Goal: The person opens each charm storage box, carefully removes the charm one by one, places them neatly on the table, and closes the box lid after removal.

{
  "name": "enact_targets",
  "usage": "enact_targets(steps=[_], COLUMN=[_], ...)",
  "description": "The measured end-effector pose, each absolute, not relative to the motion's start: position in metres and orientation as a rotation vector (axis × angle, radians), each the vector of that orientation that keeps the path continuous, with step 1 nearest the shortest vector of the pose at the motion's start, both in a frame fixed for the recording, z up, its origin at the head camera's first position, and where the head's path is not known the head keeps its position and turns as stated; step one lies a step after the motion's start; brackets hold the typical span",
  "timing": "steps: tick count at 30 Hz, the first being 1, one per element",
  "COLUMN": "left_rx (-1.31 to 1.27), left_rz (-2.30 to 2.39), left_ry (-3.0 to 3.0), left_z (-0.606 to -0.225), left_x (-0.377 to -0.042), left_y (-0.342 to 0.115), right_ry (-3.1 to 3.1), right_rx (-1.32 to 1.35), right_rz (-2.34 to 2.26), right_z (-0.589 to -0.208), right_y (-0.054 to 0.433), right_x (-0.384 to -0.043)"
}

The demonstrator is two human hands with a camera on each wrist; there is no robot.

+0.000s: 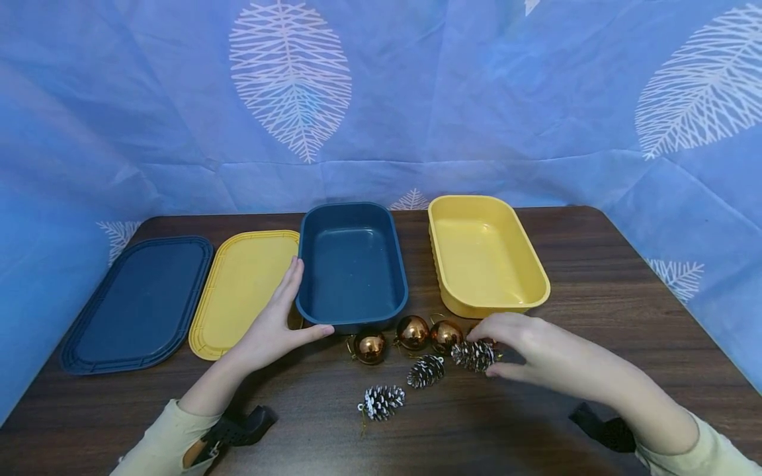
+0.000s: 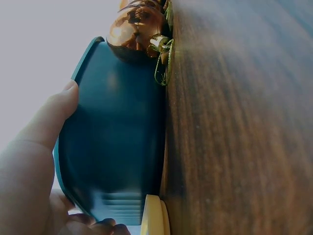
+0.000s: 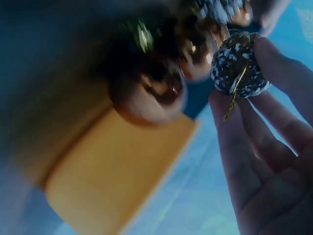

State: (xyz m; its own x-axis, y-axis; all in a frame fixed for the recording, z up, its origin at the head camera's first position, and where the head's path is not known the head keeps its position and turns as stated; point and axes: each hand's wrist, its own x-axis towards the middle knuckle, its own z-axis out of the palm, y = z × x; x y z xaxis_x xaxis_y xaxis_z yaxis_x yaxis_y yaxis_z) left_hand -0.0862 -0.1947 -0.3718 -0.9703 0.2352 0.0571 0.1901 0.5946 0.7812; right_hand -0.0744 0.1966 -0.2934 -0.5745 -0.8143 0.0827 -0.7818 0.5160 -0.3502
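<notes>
My left hand (image 1: 278, 329) lies spread at the near left corner of the dark blue box (image 1: 351, 271). Its thumb touches the front rim and its straight fingers run along the left side. Between thumb and fingertips, my right hand (image 1: 530, 345) pinches a white-tipped pine cone (image 3: 240, 66) with a gold string. Two more pine cones, one in the middle (image 1: 426, 371) and one nearer me (image 1: 382, 402), lie on the table. Shiny copper baubles (image 1: 412, 332) sit along the front of the boxes; another bauble (image 3: 149, 93) is mostly covered by my right hand in the head view.
A yellow box (image 1: 485, 258) stands right of the blue one. On the left lie a yellow lid (image 1: 244, 291), partly beside the blue box, and a dark blue lid (image 1: 139, 301). Blue cloth (image 1: 381, 99) with white leaf prints hangs behind the brown table (image 1: 315, 423).
</notes>
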Motion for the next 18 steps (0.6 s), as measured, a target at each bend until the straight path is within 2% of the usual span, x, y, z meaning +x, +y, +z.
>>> enact_targets(steps=[7,18], left_rx=[0.361,0.372], left_rz=[1.352,1.364], left_ry=[2.749,2.746], left_z=[-0.373,-0.373], left_x=[-0.085,-0.086], left_y=[-0.194,-0.193], right_ry=[2.653,2.716], right_rx=[-1.363,-1.515], right_rz=[-0.5,-0.516], right_z=[-0.317,-0.331], right_y=[0.197,0.196], right_x=[-0.062,-0.055])
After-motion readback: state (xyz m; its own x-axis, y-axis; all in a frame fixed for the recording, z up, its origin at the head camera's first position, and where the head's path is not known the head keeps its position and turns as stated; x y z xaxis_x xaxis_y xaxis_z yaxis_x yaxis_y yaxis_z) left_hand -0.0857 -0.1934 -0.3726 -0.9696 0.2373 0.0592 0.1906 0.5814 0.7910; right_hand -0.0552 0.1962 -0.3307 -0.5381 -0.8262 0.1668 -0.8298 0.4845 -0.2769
